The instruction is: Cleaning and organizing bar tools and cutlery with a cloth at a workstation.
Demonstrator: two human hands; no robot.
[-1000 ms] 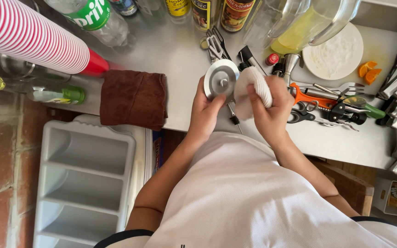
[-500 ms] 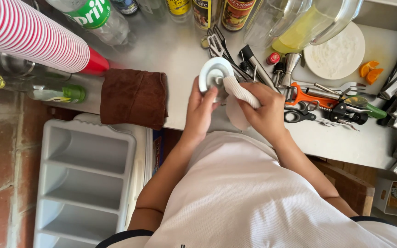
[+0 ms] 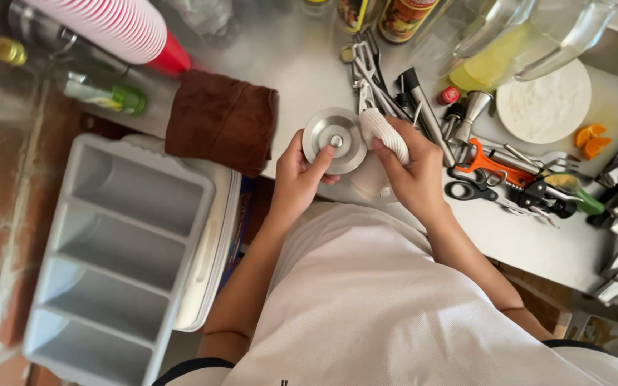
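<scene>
My left hand (image 3: 298,175) grips a round metal disc (image 3: 334,139) with a small knob at its centre, held flat side toward me just above the steel counter. My right hand (image 3: 413,179) is closed around a rolled white cloth (image 3: 383,132), whose end presses against the disc's right rim. Both hands are close together in front of my white shirt.
A brown folded towel (image 3: 222,120) lies left of the hands. A grey divided cutlery tray (image 3: 119,246) sits lower left. Scissors (image 3: 477,187), an orange peeler (image 3: 491,163), several metal tools, bottles, a stack of red cups (image 3: 119,25), a pitcher and a white round board (image 3: 545,104) crowd the counter (image 3: 302,71).
The disc has turned from edge-on to flat toward me. My right hand with the cloth has shifted from the disc's face to its right rim.
</scene>
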